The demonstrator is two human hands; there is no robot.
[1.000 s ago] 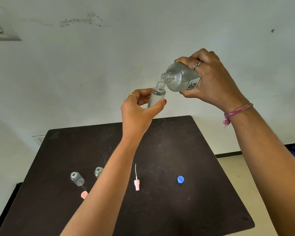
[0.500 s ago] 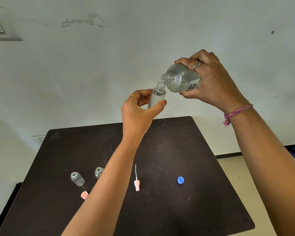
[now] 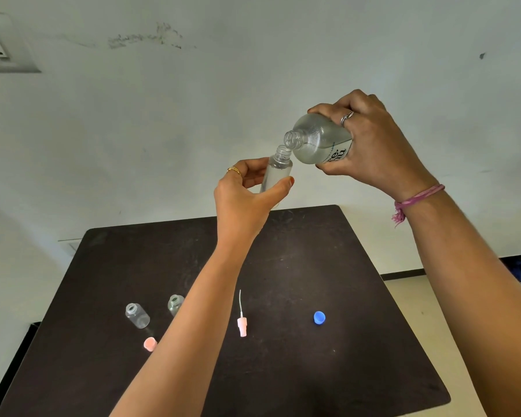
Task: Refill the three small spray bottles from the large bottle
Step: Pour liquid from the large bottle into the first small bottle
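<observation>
My left hand [image 3: 244, 200] grips a small clear spray bottle [image 3: 276, 171], open-necked and held up above the dark table [image 3: 343, 371]. My right hand [image 3: 370, 149] holds the large clear bottle [image 3: 316, 142] tilted steeply, its open mouth just over the small bottle's neck. Two more small clear bottles, one at the left [image 3: 137, 315] and one beside my forearm [image 3: 175, 304], stand uncapped on the table. A pink spray pump with its tube [image 3: 241, 322] lies near the table's middle.
A blue cap [image 3: 319, 318] lies on the table's right half. A pink cap [image 3: 149, 344] lies in front of the two standing bottles. A pale wall rises behind the table, with a switch plate [image 3: 0, 49] at the upper left.
Both hands and the two bottles have sunk very slightly in view; the pouring pose is the same. Nothing on the table has moved.
</observation>
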